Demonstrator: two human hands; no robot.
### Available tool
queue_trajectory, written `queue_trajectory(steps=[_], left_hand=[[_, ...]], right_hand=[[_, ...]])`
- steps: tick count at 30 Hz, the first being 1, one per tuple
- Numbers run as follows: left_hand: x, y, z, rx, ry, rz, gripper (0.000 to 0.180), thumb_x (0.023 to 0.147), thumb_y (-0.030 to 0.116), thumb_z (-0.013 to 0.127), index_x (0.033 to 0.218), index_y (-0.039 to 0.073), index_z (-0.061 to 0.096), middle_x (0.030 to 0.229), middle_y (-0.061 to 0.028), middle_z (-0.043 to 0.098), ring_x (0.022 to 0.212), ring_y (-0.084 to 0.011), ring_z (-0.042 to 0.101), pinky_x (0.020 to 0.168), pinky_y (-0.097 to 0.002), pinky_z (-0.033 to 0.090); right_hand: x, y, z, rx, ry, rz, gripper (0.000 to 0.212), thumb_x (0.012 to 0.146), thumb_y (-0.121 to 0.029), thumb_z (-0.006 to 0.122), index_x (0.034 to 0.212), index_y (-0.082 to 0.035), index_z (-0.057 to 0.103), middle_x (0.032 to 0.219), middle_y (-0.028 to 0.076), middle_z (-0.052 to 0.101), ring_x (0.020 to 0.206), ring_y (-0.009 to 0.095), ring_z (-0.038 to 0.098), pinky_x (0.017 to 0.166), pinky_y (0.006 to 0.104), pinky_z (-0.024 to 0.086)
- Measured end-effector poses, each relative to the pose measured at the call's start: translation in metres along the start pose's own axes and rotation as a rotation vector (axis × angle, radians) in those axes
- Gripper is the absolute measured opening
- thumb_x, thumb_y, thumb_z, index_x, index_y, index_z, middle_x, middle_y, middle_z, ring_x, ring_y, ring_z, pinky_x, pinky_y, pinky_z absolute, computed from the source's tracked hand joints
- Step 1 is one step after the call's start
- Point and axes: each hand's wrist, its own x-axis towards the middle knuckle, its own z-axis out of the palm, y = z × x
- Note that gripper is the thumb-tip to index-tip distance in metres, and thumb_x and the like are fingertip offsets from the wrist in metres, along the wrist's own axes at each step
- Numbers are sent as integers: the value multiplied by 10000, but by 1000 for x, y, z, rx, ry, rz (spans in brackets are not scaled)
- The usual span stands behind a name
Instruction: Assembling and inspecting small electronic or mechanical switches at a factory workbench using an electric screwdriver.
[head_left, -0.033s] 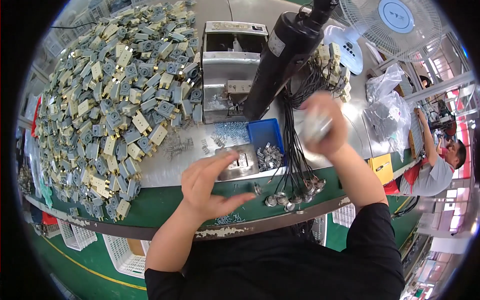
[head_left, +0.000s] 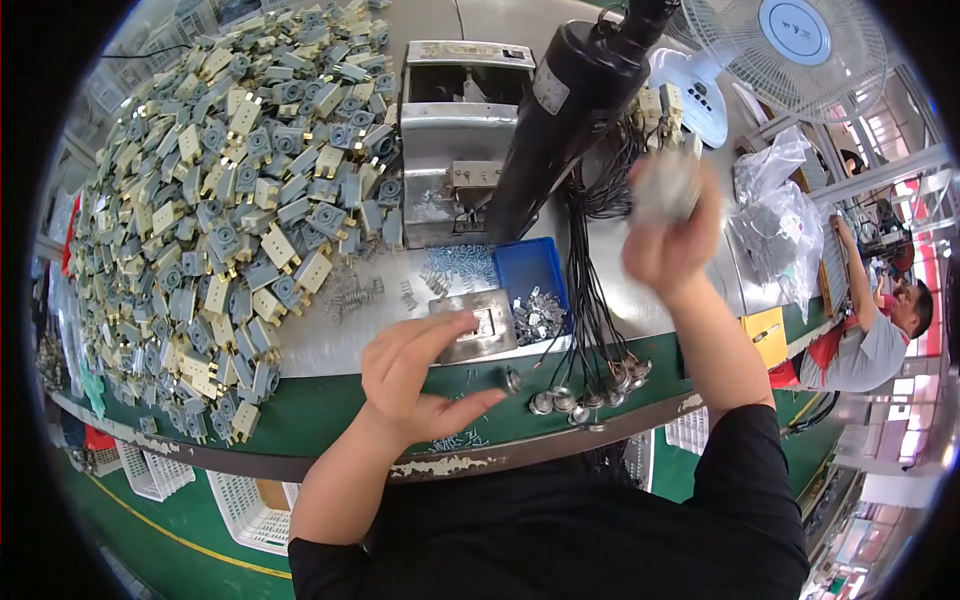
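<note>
screws (head_left: 455, 440) loose on the green bench edge (head_left: 330, 405), below the left thumb. left hand (head_left: 405, 380): fingers spread, thumb well apart from them, nothing seen between. small metal part (head_left: 513, 381) just past the thumb tip; right of it, round metal caps (head_left: 580, 400) bunched at the ends of black cables (head_left: 580, 290). steel plate (head_left: 490, 344) at the left fingertips, which overlap its near left side; contact, cannot tell. beyond them, blue bin (head_left: 528, 265) holding small metal clips (head_left: 540, 318); bluish screws (head_left: 460, 262) beside the bin, springs (head_left: 345, 292) farther left. right hand (head_left: 675, 248): fingers curled round a pale piece (head_left: 668, 190), blurred, kind unclear, held right of the cables. plug parts (head_left: 230, 225) heaped high, well left of the left fingers. farther out, steel box (head_left: 455, 130) and black cylinder (head_left: 560, 120) between the hands; plastic bag (head_left: 775, 210) right of the right fingers; fan (head_left: 795, 30) beyond.
</note>
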Motion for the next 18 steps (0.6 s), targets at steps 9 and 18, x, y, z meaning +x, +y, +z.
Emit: queue_trajectory(steps=[9,18], left_hand=[[-3,-5,12,-88,-126,65,308,833,283,827,961,26,716,878,-111,755,765,-257,741,699,-364,577],[-7,-4,15,-153,-225,86,286,804,230,848,985,51,720,826,-61,730,732,-218,736,635,-319,571]], right_hand=[[71,110,16,-1159,-295,34,373,827,-183,753,1154,-16,685,1138,174,678,1141,344,592,984,460,449],[52,9,-23,-210,-455,531,158,976,-123,689,963,34,677,776,105,618,701,252,560,677,331,479]])
